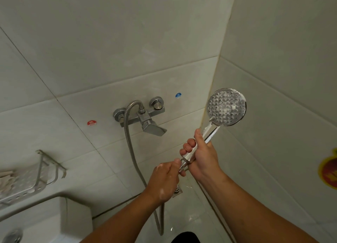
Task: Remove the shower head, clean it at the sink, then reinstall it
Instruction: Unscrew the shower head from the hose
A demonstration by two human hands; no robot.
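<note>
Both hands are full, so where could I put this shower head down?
The wall rack at left already holds a cloth. The white ledge below it looks bare. The floor tile beside the drain is free, apart from the hose looping across it.

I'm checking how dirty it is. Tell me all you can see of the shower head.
The round chrome-rimmed handheld shower head faces the camera, its nozzle face flecked with white residue or foam. A white streak runs down its shiny handle. The right hand wraps the handle; the left hand pinches the fitting at its base. It is tilted up-right, near the tiled corner.
</note>
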